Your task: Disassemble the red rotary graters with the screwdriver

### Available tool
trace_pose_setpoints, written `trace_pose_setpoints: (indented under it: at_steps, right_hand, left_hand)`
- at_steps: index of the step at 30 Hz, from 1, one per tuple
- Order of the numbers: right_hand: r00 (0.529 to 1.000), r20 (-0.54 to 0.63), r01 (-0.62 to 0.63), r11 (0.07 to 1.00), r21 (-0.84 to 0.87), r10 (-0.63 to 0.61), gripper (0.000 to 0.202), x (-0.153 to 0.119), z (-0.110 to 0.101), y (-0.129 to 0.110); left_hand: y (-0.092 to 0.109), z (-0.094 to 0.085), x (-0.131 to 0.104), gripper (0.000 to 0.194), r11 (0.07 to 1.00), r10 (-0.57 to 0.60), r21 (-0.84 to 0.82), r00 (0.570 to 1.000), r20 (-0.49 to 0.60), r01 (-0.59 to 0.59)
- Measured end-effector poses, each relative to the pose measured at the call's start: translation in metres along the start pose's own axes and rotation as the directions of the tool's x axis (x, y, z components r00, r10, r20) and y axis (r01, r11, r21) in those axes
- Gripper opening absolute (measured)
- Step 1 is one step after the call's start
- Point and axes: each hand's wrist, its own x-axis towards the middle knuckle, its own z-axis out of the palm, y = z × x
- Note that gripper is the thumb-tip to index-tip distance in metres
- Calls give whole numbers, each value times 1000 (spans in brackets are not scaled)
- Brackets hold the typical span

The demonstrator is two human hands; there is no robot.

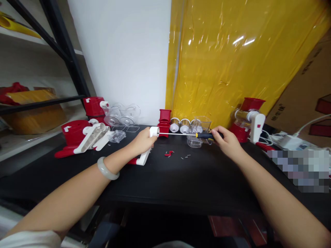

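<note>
My left hand (143, 140) is closed around a white crank handle (144, 157) with a red grip, held above the black table. In my right hand (225, 142) is a screwdriver (204, 136) with a black and yellow handle, gripped at its end. Its long metal shaft runs left, level, and the tip reaches the round white end of the crank handle; whether it sits in a screw I cannot tell. Below, on the table, lie small red parts (169, 153) and several loose screws or pins (186, 157).
Red bases (74, 132) with white cranks and clear plastic parts (124, 115) stand at the left. Drum graters (184, 126) and a red part (164, 120) line the back. An assembled rotary grater (249, 119) stands right, near a white charger (291, 140). Shelving borders the left.
</note>
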Motion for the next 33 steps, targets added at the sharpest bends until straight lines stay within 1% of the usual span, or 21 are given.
trace_pose_setpoints:
  at_steps: [1, 3, 5, 6, 7, 8, 10, 11, 12, 14, 15, 17, 18, 19, 21, 23, 25, 27, 29, 31, 33]
  right_hand:
    - [994, -32, 102, 994, -45, -103, 32, -1, -2, -2]
    - [954, -93, 276, 956, -101, -285, 21, -2, -3, -4]
    - [901, -170, 384, 916, -111, -399, 19, -4, 0, -6]
    - [885, -208, 405, 909, -95, -416, 19, -4, 2, -6]
    - [886, -240, 396, 917, -57, -397, 20, -4, 5, -5]
    - [902, -264, 356, 934, 7, -342, 22, -4, 8, -4]
    - [954, -261, 205, 953, 223, -145, 29, -2, 14, -1]
    - [973, -227, 112, 928, 356, -30, 34, -1, 16, 0]
    - [981, -176, 17, 875, 484, 78, 37, 1, 18, 2]
    - [966, -56, -153, 732, 664, 253, 39, 5, 20, 6]
    - [947, -1, -228, 671, 705, 323, 38, 6, 20, 7]
    - [899, 93, -365, 613, 701, 428, 40, 8, 19, 10]
    - [880, 122, -417, 622, 662, 460, 44, 9, 18, 11]
    - [872, 137, -451, 660, 600, 471, 47, 8, 16, 11]
    - [894, 101, -433, 786, 441, 435, 50, 7, 13, 12]
    - [943, 3, -317, 895, 315, 333, 50, 5, 10, 11]
    - [973, -108, -168, 948, 270, 203, 45, 4, 8, 12]
    - [975, -196, -40, 954, 297, 102, 35, 3, 6, 14]
    - [975, -214, 25, 927, 374, 60, 33, 4, 6, 16]
    - [987, -143, 7, 859, 512, 77, 40, 4, 5, 19]
    - [995, -30, -55, 766, 640, 97, 48, 4, 4, 19]
  left_hand:
    - [0, -1, 1, 13, 999, -8, -31, 1000, 17, 9]
    - [1, -2, 3, 9, 997, -2, -76, 999, 32, 4]
    - [1, -3, 3, 9, 996, 14, -93, 1000, 8, -13]
    - [0, -3, 3, 10, 996, 18, -86, 1000, -17, -20]
    - [0, -3, 3, 12, 997, 24, -71, 999, -39, -26]
    - [0, -3, 3, 13, 998, 31, -49, 998, -54, -33]
    - [1, -2, 1, 16, 999, 52, 10, 996, -75, -52]
    - [2, -1, -1, 17, 997, 69, 44, 994, -80, -66]
    - [3, -1, -3, 18, 994, 87, 81, 993, -83, -80]
    - [8, 0, -8, 22, 982, 114, 160, 990, -83, -99]
    - [11, 1, -11, 23, 974, 123, 199, 989, -79, -105]
    - [16, 1, -15, 25, 958, 134, 263, 989, -69, -112]
    - [18, 0, -17, 25, 951, 140, 287, 988, -66, -116]
    - [19, 0, -18, 26, 945, 147, 305, 987, -65, -120]
    - [19, -1, -18, 26, 937, 153, 328, 986, -69, -122]
    - [16, -1, -15, 24, 938, 146, 328, 986, -78, -112]
    - [9, 0, -11, 21, 955, 124, 281, 989, -77, -98]
    - [2, 3, -6, 17, 978, 86, 196, 995, -53, -74]
    - [-4, 6, -1, 14, 993, 47, 106, 999, -15, -45]
    - [-9, 9, 2, 13, 999, 22, 41, 1000, 8, -22]
    - [-12, 10, 4, 13, 1000, 11, 0, 1000, 17, -11]
